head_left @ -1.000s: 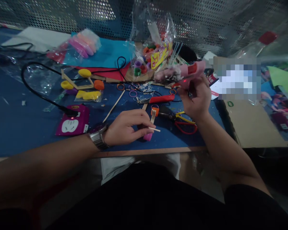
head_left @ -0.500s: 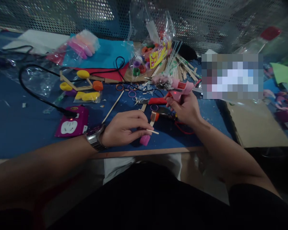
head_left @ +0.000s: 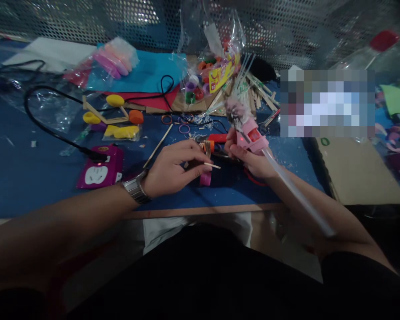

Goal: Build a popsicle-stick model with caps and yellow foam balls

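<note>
Between thumb and fingertips my left hand (head_left: 175, 169) pinches a short thin wooden stick (head_left: 213, 166). Partly hidden beside those fingers is a small piece of sticks with an orange cap (head_left: 209, 146) at its upper end and a pink cap (head_left: 205, 178) at its lower end. My right hand (head_left: 248, 156) is closed around a pink glue gun (head_left: 252, 136), whose nozzle end points up and away. A long clear glue stick (head_left: 300, 194) sticks out of the gun's back, over my right forearm.
A purple power socket (head_left: 102, 166) with a black cable stands at left. Behind it lies a stick frame with yellow caps (head_left: 115, 100) and an orange one. Loose sticks and plastic bags fill the back; cardboard (head_left: 363, 171) lies at right.
The glue gun has turned from pointing left to pointing up and away, bringing its glue stick into view. My left hand's stick and the capped piece have moved slightly away from the table's front edge.
</note>
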A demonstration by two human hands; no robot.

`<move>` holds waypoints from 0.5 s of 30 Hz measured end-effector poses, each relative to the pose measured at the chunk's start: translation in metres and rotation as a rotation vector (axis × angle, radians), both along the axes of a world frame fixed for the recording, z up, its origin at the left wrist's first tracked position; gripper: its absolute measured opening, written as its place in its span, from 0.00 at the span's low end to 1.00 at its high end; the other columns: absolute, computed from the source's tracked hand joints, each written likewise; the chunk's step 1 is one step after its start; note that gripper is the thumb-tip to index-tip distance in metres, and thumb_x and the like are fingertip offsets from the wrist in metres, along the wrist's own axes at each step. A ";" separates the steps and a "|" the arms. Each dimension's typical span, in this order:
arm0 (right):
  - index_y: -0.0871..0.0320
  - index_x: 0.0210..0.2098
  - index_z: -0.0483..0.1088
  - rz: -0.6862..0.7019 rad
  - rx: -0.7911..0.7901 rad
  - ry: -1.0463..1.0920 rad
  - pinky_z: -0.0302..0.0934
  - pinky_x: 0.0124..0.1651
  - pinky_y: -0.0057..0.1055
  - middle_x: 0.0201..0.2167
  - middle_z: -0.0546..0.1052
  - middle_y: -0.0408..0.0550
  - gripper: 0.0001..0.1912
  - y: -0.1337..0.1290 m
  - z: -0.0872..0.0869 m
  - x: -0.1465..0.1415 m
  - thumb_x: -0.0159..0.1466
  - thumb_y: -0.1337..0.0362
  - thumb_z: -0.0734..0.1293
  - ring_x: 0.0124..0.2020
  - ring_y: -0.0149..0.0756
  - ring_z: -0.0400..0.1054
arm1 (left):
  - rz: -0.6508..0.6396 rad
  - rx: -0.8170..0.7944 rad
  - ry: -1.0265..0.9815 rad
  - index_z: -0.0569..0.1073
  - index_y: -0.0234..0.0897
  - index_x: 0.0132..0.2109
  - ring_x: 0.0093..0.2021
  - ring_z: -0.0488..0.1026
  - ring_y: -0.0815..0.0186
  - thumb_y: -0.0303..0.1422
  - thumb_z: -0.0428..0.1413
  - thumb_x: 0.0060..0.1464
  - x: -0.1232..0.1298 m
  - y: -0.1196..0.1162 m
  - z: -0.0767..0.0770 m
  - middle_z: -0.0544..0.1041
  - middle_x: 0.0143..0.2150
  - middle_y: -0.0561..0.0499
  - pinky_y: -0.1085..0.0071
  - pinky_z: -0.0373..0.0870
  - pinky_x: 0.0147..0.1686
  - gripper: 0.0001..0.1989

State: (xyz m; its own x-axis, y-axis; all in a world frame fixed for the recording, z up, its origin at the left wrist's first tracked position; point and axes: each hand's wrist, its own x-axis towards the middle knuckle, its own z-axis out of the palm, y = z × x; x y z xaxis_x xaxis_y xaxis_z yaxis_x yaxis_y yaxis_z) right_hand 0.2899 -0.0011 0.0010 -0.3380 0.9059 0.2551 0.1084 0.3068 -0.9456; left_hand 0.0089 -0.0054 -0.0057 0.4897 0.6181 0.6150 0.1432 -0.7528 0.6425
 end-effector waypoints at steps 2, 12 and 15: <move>0.50 0.47 0.72 0.091 -0.063 0.028 0.66 0.34 0.36 0.31 0.75 0.39 0.29 -0.005 0.000 -0.004 0.71 0.33 0.79 0.30 0.36 0.68 | -0.003 -0.015 0.007 0.90 0.40 0.47 0.39 0.86 0.65 0.40 0.72 0.73 0.002 -0.001 0.000 0.89 0.43 0.47 0.70 0.80 0.40 0.08; 0.50 0.39 0.74 0.186 0.179 -0.133 0.73 0.44 0.40 0.36 0.82 0.41 0.24 -0.013 0.011 -0.005 0.68 0.45 0.86 0.35 0.38 0.72 | -0.077 -0.106 -0.005 0.90 0.41 0.47 0.42 0.87 0.62 0.45 0.71 0.74 0.010 -0.001 0.005 0.89 0.43 0.46 0.68 0.82 0.42 0.12; 0.50 0.39 0.75 0.206 0.196 -0.126 0.73 0.45 0.40 0.37 0.82 0.42 0.22 -0.013 0.011 -0.005 0.68 0.47 0.87 0.37 0.39 0.73 | -0.098 -0.092 -0.037 0.90 0.38 0.47 0.43 0.87 0.63 0.43 0.72 0.73 0.012 -0.001 0.005 0.89 0.43 0.46 0.69 0.82 0.45 0.12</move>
State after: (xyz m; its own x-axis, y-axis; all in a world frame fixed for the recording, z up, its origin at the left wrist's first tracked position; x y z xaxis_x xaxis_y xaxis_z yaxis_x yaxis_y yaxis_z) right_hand 0.2851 -0.0141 0.0123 -0.5494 0.7525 0.3631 0.1372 0.5099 -0.8492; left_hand 0.0209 -0.0061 -0.0011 0.5284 0.6228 0.5770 0.0463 -0.6998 0.7129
